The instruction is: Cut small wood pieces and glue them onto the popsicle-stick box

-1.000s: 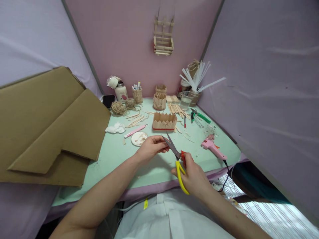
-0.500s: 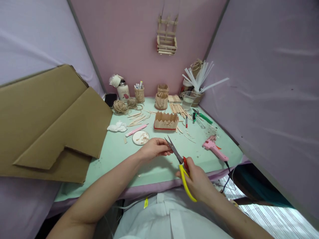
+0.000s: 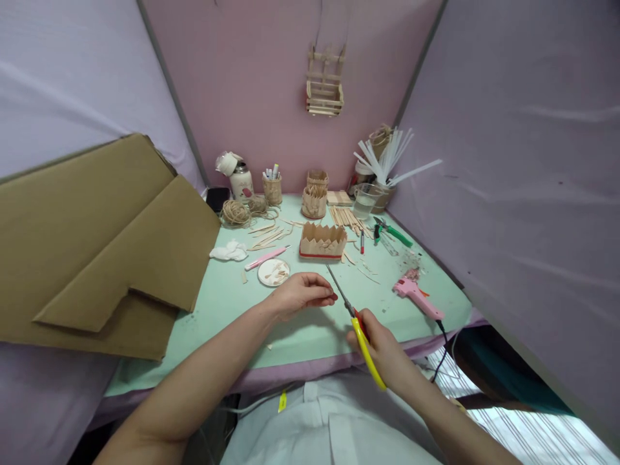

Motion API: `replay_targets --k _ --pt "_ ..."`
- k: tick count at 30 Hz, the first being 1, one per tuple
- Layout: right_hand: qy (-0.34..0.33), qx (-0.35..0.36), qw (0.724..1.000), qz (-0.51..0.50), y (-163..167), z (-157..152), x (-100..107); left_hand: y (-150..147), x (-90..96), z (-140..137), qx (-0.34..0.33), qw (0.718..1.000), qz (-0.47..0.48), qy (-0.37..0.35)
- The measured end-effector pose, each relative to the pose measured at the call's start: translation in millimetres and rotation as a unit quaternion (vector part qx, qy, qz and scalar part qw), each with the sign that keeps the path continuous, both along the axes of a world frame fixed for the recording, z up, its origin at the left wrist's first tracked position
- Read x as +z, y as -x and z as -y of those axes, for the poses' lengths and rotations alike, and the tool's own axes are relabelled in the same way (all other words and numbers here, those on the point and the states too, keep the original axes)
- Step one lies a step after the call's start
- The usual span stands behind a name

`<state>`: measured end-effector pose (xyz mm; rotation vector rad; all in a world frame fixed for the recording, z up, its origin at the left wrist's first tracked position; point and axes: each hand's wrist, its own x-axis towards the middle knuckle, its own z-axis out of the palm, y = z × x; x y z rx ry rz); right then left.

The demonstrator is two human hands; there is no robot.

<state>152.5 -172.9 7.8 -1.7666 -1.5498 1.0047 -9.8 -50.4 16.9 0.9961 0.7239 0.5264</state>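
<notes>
My right hand [image 3: 380, 345] is wrapped round the scissors [image 3: 364, 339], which have yellow and red handles; their blades point away and up, looking nearly closed. Just left of the blades, my left hand [image 3: 307, 296] is pinched at the fingertips. Whatever it holds is too small to make out. Beyond the hands stands a box with a zigzag rim and a red band [image 3: 322, 243], made of wooden strips. A small white dish [image 3: 274, 272] with wood bits lies left of my left hand, and a pink craft knife [image 3: 266, 258] rests behind it.
A pink glue gun [image 3: 417, 298] lies at the right, its cord over the edge. Green-handled pliers [image 3: 393, 232], wooden sticks [image 3: 345, 217] and a plastic cup of water [image 3: 364, 201] sit behind. Twine balls [image 3: 236, 213] are back left; folded cardboard [image 3: 106, 258] leans over the left side.
The scissors' blades have closed together and moved slightly right, away from my left fingertips. My left hand stays pinched in nearly the same place. The view has tilted up a little.
</notes>
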Motion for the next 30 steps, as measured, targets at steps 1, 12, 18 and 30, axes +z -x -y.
replay_targets --k 1,12,18,30 --pt "-0.007 -0.003 1.000 -0.005 1 -1 0 0 -0.4 -1 0.017 1.000 0.001 -0.003" --pt "-0.001 -0.020 0.999 -0.033 4 -7 1 2 1.7 -6 0.105 0.994 0.016 -0.025" --pt "-0.032 -0.010 0.999 -0.015 3 -9 2 2 4.5 -5 0.124 0.991 0.019 -0.047" --pt "-0.040 -0.010 0.992 0.117 -5 -34 7 3 4.9 -1 0.075 0.992 0.102 0.013"
